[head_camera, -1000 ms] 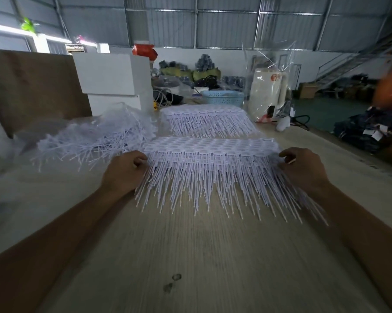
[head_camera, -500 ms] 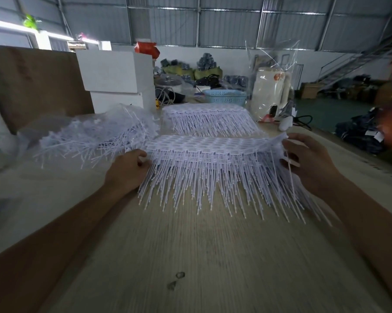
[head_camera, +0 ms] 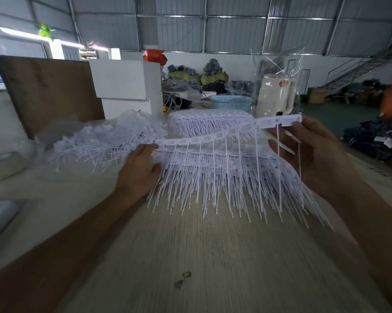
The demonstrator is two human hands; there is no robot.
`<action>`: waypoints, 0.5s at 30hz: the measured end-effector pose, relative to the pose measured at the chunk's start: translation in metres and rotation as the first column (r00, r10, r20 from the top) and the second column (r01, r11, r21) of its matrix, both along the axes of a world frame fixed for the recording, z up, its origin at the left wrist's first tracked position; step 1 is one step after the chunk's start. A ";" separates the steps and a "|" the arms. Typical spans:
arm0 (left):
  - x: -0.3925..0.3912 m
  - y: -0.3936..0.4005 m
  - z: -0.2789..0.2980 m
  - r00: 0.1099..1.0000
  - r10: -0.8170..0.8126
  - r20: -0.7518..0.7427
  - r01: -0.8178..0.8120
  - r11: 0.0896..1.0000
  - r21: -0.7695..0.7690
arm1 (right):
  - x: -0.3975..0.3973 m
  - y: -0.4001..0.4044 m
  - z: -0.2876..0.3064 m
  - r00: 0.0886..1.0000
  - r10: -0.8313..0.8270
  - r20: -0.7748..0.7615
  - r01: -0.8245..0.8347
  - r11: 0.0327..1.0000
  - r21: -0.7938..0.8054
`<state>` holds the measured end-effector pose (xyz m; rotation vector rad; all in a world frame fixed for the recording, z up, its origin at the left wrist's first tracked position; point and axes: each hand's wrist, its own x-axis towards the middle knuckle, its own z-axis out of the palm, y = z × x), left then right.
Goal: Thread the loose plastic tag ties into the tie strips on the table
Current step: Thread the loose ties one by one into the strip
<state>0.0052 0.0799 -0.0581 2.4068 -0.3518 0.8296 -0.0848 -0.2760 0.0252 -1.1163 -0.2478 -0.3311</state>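
One white tie strip (head_camera: 213, 137) is lifted off the stack of strips (head_camera: 213, 170) on the wooden table (head_camera: 213, 256), its thin ties hanging down like a fringe. My left hand (head_camera: 138, 170) pinches its left end, low by the stack. My right hand (head_camera: 312, 152) pinches the right end higher up, and a loose tie (head_camera: 289, 144) lies across its fingers. A heap of loose plastic tag ties (head_camera: 104, 141) lies in clear wrap to the left. A second stack of strips (head_camera: 208, 122) lies behind.
A brown board (head_camera: 48, 91) and white foam blocks (head_camera: 125, 86) stand at the back left. A blue basket (head_camera: 231, 103) and a cream jug in clear wrap (head_camera: 275, 96) sit behind the strips. A tape roll (head_camera: 3, 163) lies at the far left. The table's right edge (head_camera: 376, 172) drops off.
Both hands have lifted a single strip off the stack; the right end rose much higher than the left. Earlier both hands rested at the stack's ends.
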 end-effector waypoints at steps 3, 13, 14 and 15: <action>-0.003 -0.011 0.012 0.997 -0.069 0.035 0.069 0.998 -0.009 | -0.007 -0.001 0.005 0.999 0.046 0.027 -0.047 0.998 0.049; -0.004 -0.052 0.058 0.955 -0.268 0.126 0.252 0.959 0.134 | -0.009 -0.015 0.002 0.970 0.241 0.036 -0.243 0.948 0.207; -0.006 -0.058 0.066 0.947 -0.274 0.169 0.246 0.954 0.168 | -0.009 -0.016 0.002 0.965 0.257 0.044 -0.260 0.942 0.212; -0.009 -0.063 0.074 0.937 -0.279 0.210 0.237 0.950 0.204 | -0.008 -0.017 0.002 0.965 0.259 0.047 -0.263 0.941 0.213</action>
